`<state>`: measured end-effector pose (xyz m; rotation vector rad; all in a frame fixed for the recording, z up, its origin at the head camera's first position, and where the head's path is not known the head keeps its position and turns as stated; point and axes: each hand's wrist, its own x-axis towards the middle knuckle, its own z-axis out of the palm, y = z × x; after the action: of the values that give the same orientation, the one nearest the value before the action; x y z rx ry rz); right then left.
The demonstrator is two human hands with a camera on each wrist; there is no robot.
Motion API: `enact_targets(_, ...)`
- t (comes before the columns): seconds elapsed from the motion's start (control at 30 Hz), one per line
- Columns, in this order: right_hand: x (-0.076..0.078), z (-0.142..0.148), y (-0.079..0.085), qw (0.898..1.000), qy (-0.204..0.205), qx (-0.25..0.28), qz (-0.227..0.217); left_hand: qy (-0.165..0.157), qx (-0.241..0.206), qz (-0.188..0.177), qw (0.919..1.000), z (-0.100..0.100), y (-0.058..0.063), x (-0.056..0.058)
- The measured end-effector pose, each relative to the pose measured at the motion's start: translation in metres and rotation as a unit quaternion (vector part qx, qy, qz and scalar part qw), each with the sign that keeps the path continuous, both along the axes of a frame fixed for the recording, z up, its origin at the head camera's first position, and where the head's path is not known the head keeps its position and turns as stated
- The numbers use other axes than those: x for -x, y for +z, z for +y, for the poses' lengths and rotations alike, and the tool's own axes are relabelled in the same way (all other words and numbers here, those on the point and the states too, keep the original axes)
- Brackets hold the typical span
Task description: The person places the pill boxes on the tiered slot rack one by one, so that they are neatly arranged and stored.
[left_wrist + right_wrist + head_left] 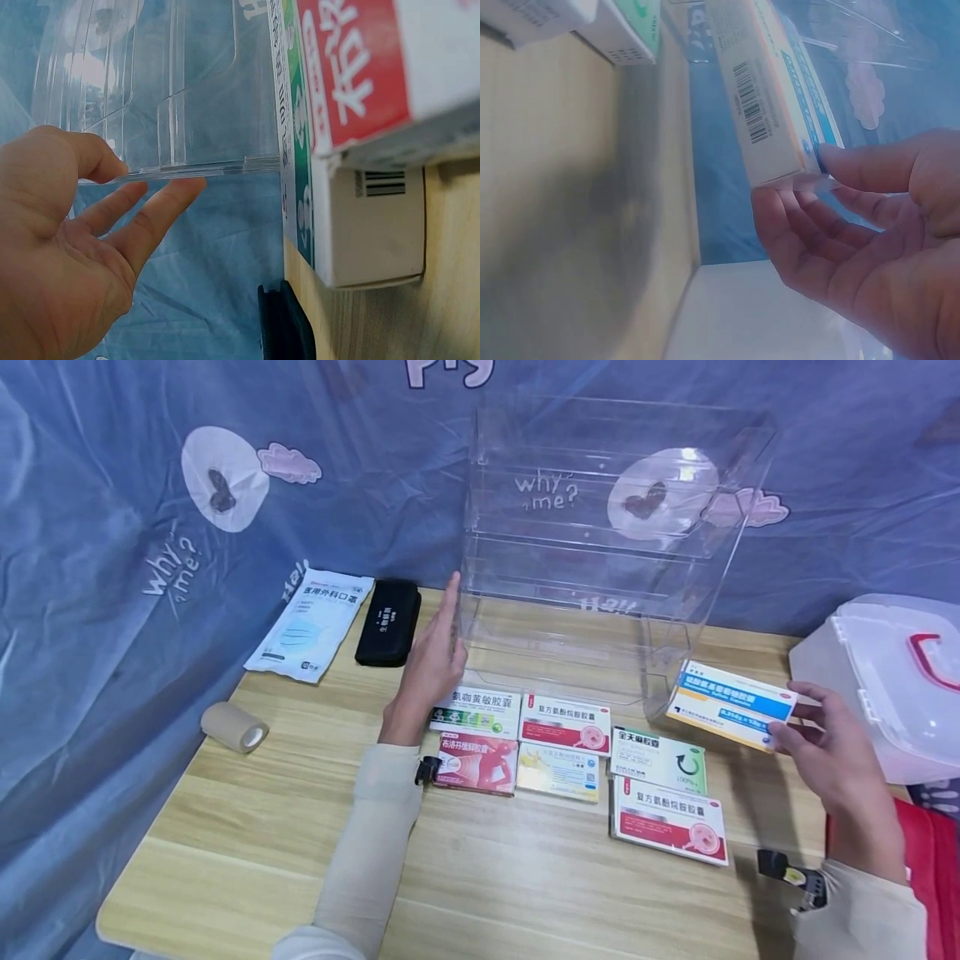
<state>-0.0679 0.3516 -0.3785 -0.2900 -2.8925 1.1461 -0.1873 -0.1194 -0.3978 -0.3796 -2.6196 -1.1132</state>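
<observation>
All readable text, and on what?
"why me?": curtain, twice
"医用外科口罩": mask packet
"生物…": black case, rest unclear
"氨咖黄敏胶囊": green-white box
"布洛芬缓释胶囊": pink box
"复方氨酚烷胺胶囊": rear red-white box, front red-white box
"全天麻胶囊": arrow box
"硫酸氨基葡萄糖胶囊": held box, right hand
Yellow box, other curtain lettering, fine print: too blurred or cut off.

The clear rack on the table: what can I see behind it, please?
Through the clear rack, the blue curtain shows, with "why me?" lettering and a white print. In the head view, whatever lies directly behind the box in the right hand is covered.
</observation>
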Motion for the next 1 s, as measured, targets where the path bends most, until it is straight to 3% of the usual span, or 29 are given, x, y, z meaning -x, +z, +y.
enact_targets(0.4, -0.005, -0.001, 0.009, 0.997, -0.039, 0.044, 0.050, 0.003, 0.005, -0.006, 1.0000, 0.001, 0.000, -0.003)
enact_targets(0.67, -0.004, -0.007, 0.019, 0.987, -0.096, 0.088, 0.097, 0.004, 0.010, 0.006, 0.9999, 0.000, 0.001, -0.001)
enact_targets(1.0, -0.006, -0.029, 0.039, 0.974, -0.169, 0.074, 0.129, 0.001, 0.011, 0.006, 0.9999, 0.000, 0.000, -0.001)
